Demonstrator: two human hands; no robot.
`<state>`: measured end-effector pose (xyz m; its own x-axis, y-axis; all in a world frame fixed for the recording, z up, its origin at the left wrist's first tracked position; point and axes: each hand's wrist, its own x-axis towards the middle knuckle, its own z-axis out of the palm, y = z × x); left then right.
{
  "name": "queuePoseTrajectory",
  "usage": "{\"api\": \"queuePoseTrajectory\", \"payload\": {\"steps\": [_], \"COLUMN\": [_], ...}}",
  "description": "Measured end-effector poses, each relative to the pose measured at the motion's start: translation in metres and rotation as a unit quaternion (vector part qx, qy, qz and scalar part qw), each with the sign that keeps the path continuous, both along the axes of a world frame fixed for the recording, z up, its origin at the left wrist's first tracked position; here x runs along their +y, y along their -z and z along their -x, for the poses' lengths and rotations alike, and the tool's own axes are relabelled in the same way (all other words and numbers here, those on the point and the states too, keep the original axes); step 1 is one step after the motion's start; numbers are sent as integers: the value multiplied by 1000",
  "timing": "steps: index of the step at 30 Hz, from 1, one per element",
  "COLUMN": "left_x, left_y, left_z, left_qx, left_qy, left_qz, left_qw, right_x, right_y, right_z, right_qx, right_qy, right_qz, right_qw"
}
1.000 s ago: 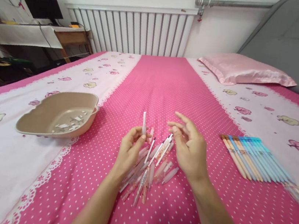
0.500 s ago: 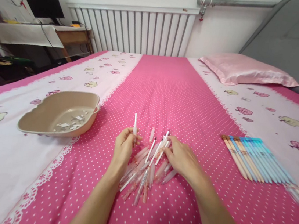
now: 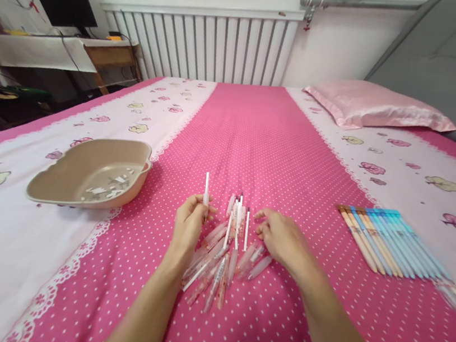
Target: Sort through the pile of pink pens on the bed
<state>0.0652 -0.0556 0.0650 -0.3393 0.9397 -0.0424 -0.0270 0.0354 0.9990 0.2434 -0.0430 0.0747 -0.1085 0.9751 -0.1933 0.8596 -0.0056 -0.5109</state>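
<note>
My left hand (image 3: 191, 217) is closed, thumb and fingers pinching a slim white pen refill (image 3: 207, 182) upright, its white end pointing up. To the right, my right hand (image 3: 279, 232) is just off the pile with its fingers bent and apart, holding nothing I can see. Between the hands lies a heap of clear and pink pen barrels (image 3: 210, 265), several with small prints. On its far part rest several white refills (image 3: 246, 230) with dark tips, pointing mostly away from me. The lower end of the held refill is partly hidden by my fingers.
A beige basin (image 3: 95, 175) with small white bits (image 3: 118, 181) stands at the left. Blue and beige pens (image 3: 391, 245) lie in a neat row at the right, with clear-ended pens beyond them. A pink pillow (image 3: 381, 107) sits at the far right of the bed.
My right hand has let go of the white refills and drawn slightly right. The refills now lie more upright in line on the pile. My left hand has stayed put.
</note>
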Motion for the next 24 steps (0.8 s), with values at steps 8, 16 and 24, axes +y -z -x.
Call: {"api": "queuePoseTrajectory", "payload": {"steps": [8, 16, 24], "left_x": [0, 0, -1], "left_y": [1, 2, -1], "left_z": [-1, -1, -2], "left_qx": [5, 9, 21], "left_qy": [-1, -2, 0], "left_qz": [-6, -9, -9], "left_qw": [1000, 1000, 1000], "right_x": [-3, -5, -4], "right_y": [-2, 1, 3], "right_z": [8, 16, 13], "right_qx": [66, 63, 16], "right_qy": [-79, -183, -133], "right_qz": [-75, -84, -83], "right_qw": [992, 977, 988]}}
